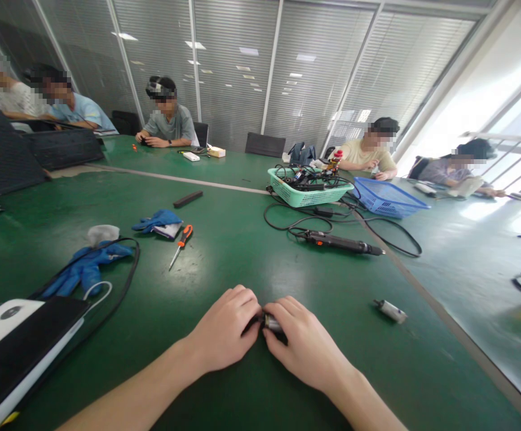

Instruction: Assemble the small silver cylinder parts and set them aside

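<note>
My left hand (227,329) and my right hand (299,338) rest together on the green table (224,257), knuckles up, fingers curled. Between them they grip a small dark and metallic part (270,323), mostly hidden by the fingers. A small silver cylinder (390,310) lies apart on the table to the right of my right hand.
An orange-handled screwdriver (179,244), blue gloves (87,266), a black-and-white device (13,341) with a cable at left. An electric screwdriver (339,242) with cord, a green basket (308,193) of cables and a blue basket (388,197) beyond. Several people sit at the far side.
</note>
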`<state>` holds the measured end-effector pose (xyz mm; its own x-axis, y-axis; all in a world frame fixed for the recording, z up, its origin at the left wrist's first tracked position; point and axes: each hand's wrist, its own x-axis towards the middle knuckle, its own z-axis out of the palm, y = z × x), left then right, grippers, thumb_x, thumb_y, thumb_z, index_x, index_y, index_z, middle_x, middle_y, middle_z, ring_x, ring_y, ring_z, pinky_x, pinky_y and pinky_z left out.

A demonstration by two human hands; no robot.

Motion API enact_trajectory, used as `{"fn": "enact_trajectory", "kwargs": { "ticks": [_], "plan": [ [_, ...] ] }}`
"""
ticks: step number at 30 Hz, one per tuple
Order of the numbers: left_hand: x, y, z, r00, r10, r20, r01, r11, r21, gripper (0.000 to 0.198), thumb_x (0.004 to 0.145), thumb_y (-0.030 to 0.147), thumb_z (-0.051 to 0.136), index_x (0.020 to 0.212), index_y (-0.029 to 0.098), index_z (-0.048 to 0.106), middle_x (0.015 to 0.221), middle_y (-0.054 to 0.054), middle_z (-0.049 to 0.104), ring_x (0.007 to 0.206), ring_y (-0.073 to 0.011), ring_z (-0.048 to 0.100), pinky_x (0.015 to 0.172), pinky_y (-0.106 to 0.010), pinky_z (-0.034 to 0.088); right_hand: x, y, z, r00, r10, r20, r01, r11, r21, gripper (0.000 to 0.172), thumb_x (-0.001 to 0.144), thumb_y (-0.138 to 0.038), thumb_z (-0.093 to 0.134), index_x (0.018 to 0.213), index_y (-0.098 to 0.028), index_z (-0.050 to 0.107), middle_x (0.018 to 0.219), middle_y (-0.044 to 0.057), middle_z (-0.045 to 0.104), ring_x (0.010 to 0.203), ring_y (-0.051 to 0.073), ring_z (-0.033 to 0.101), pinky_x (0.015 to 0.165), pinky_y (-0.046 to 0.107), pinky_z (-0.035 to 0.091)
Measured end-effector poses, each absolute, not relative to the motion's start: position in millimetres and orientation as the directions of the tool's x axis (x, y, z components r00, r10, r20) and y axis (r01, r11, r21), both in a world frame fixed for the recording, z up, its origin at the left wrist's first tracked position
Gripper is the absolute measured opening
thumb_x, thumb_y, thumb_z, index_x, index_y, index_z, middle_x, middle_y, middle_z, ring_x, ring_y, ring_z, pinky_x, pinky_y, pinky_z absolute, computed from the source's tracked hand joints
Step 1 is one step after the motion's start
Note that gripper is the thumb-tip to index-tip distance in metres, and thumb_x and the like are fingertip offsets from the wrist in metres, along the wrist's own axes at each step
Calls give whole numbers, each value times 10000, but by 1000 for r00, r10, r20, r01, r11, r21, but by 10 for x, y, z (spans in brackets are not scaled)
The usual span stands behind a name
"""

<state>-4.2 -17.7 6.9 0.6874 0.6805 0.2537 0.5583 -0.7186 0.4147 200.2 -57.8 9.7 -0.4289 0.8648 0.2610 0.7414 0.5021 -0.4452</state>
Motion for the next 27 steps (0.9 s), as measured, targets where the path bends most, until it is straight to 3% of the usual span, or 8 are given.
{"fn": "enact_trajectory", "kwargs": {
  "ticks": [27],
  "plan": [
    [-41,-179,67,686,680,259,557,-719,416,72,939,122,562,929,190,579,1005,-54,583,989,-238,527,883,-392,474,2000,-581,105,-411,869,277,754,495,-432,217,891,-97,639,1073,-212,612,996,48,652,949,242,608,840,393,515]
  ]
}}
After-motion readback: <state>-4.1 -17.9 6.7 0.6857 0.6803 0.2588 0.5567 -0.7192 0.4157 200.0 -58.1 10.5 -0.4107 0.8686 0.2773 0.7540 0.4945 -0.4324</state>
